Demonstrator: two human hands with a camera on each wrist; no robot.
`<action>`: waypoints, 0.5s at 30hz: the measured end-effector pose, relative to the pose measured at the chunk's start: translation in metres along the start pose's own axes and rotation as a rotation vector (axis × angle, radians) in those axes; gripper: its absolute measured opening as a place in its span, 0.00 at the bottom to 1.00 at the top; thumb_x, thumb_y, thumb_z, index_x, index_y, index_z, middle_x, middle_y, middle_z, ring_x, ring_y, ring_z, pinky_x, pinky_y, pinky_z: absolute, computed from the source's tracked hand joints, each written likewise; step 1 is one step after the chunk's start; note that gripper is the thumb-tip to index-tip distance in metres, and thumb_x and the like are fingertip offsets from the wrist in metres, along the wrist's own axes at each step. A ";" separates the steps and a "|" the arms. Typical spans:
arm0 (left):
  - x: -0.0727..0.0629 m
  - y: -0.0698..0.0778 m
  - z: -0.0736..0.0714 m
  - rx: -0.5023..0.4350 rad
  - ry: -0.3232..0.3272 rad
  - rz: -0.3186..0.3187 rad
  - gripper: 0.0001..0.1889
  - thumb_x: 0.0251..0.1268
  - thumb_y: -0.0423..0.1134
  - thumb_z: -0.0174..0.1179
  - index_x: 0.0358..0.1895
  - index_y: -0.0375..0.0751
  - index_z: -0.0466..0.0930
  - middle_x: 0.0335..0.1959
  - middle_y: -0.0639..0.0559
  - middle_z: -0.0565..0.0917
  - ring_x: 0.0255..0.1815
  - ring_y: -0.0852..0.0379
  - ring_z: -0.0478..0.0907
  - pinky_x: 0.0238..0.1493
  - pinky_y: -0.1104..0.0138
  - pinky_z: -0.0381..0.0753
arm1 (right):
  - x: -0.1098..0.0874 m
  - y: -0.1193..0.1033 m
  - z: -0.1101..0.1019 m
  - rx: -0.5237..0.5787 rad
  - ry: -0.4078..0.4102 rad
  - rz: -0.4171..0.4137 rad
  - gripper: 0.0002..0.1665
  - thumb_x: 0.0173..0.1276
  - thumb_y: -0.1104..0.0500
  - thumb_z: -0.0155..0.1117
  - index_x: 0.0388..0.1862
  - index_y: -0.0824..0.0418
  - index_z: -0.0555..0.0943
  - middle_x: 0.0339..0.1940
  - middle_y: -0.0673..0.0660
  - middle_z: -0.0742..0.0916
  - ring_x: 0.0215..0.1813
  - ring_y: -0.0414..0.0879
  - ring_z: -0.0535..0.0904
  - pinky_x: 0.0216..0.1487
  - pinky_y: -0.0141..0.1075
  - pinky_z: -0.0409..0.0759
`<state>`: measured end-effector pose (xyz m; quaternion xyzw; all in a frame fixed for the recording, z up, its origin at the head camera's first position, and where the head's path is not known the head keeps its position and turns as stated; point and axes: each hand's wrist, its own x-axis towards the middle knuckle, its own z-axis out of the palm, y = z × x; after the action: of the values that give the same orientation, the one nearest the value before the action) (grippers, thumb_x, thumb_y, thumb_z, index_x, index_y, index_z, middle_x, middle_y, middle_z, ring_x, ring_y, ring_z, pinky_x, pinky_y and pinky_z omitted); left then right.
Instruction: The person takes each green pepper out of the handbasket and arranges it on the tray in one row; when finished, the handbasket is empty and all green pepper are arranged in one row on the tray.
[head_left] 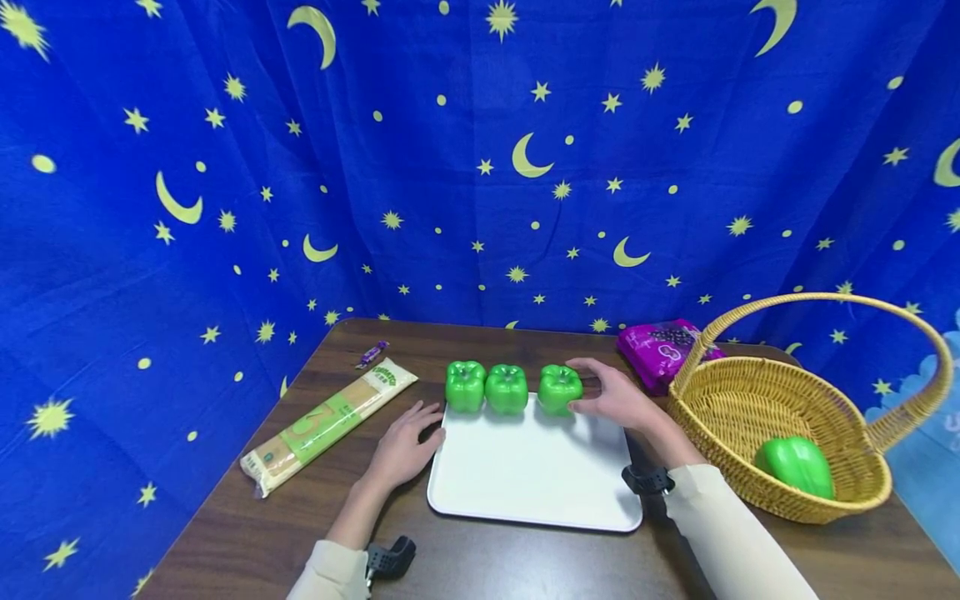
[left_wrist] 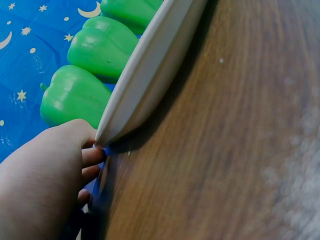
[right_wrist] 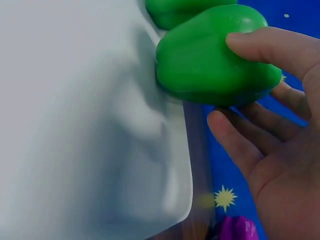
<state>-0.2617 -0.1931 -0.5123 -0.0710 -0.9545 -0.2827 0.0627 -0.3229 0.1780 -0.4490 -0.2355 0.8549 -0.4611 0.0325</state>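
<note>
In the head view my right hand holds the rightmost green bell pepper at the white tray's far edge. Its thumb lies on one side, and its fingers reach round the other. Two more bell peppers, a middle one and a left one, stand side by side along that edge. A gap separates them from the held one. My left hand rests against the left rim of the white tray, fingers near the far corner. The tray partly hides its thumb in the left wrist view.
A wicker basket with a tall handle stands at the right, holding a green bell pepper. Behind it lies a purple package. A noodle pack and a small purple wrapped candy lie left. A blue starry cloth hangs behind.
</note>
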 end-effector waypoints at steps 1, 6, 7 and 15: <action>0.000 0.000 0.000 0.000 0.000 0.001 0.21 0.69 0.53 0.53 0.59 0.49 0.80 0.66 0.55 0.72 0.72 0.50 0.58 0.68 0.45 0.57 | 0.001 0.000 0.001 0.017 -0.005 -0.003 0.44 0.50 0.62 0.78 0.66 0.64 0.69 0.54 0.62 0.81 0.54 0.54 0.79 0.52 0.41 0.80; 0.000 0.000 0.000 0.003 0.000 -0.002 0.21 0.69 0.54 0.53 0.59 0.49 0.80 0.66 0.56 0.72 0.72 0.51 0.58 0.68 0.45 0.57 | 0.004 -0.002 0.004 0.066 -0.030 0.011 0.43 0.51 0.63 0.77 0.66 0.65 0.69 0.56 0.63 0.80 0.56 0.55 0.78 0.54 0.40 0.79; 0.000 0.000 0.000 0.001 0.000 -0.002 0.21 0.69 0.54 0.53 0.59 0.49 0.80 0.66 0.55 0.72 0.72 0.50 0.58 0.68 0.45 0.57 | 0.004 -0.002 0.005 0.065 -0.031 0.015 0.44 0.51 0.62 0.77 0.66 0.65 0.68 0.57 0.62 0.80 0.56 0.55 0.78 0.54 0.41 0.79; 0.000 0.000 -0.001 0.007 0.010 0.009 0.20 0.69 0.52 0.54 0.58 0.49 0.80 0.65 0.54 0.73 0.72 0.49 0.59 0.68 0.45 0.58 | 0.006 -0.004 0.010 0.050 -0.029 0.006 0.44 0.52 0.60 0.77 0.67 0.64 0.68 0.58 0.62 0.79 0.59 0.56 0.75 0.58 0.50 0.75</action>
<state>-0.2613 -0.1934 -0.5116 -0.0735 -0.9548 -0.2797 0.0691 -0.3236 0.1661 -0.4502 -0.2386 0.8434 -0.4786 0.0520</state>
